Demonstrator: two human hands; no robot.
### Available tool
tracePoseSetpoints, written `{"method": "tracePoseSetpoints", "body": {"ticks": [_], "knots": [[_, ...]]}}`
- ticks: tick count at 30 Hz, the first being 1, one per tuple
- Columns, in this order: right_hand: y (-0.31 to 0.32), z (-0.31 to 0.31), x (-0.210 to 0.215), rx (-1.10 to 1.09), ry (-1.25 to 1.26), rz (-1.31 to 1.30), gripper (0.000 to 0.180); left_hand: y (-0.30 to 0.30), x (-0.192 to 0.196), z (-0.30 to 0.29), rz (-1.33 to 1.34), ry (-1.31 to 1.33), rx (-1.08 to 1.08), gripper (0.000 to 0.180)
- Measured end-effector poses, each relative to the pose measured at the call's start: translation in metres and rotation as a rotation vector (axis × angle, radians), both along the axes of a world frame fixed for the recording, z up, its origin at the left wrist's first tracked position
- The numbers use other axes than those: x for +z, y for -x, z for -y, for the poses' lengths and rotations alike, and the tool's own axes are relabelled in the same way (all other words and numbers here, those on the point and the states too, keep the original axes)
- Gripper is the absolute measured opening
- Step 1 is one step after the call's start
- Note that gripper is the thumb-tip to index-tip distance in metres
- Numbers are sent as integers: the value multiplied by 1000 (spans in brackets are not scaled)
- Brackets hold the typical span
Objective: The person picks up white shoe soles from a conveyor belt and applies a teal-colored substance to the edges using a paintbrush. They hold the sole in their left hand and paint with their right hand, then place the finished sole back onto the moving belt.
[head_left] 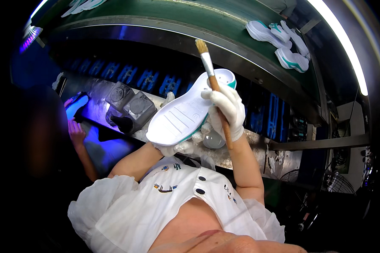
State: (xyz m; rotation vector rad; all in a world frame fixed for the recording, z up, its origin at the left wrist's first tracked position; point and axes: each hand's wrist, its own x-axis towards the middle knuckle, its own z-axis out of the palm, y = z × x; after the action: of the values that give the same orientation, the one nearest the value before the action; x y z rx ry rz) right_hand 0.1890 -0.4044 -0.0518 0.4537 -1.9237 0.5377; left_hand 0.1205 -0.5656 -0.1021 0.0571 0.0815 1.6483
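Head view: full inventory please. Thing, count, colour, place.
Shoe sole: one, white with teal edge, centre
Brush: one, brown handle, tan bristles, across the sole's far end
Square containers: two, grey, left of the sole
Green belt: one, top
Belt soles: about four, white and teal, upper right; more upper left, cut off
Lamp tube: one, white, upper right
Blue-lit fixtures: a row, count unclear, beyond the sole
Co-worker's hand: one clear, left
Left hand: one, white-gloved, under the sole
Right hand: one, white-gloved, gripping the brush
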Motion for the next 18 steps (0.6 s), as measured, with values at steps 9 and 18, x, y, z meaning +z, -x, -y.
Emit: {"method": "tracePoseSetpoints", "body": {"ticks": [9,18], "knots": [[-34,22,-21,232,293,56,33,55,7,0,119,-363,-43,85],[-68,11,-27,-106,359,83,35,271,97,-59,460,-144,850,50]]}}
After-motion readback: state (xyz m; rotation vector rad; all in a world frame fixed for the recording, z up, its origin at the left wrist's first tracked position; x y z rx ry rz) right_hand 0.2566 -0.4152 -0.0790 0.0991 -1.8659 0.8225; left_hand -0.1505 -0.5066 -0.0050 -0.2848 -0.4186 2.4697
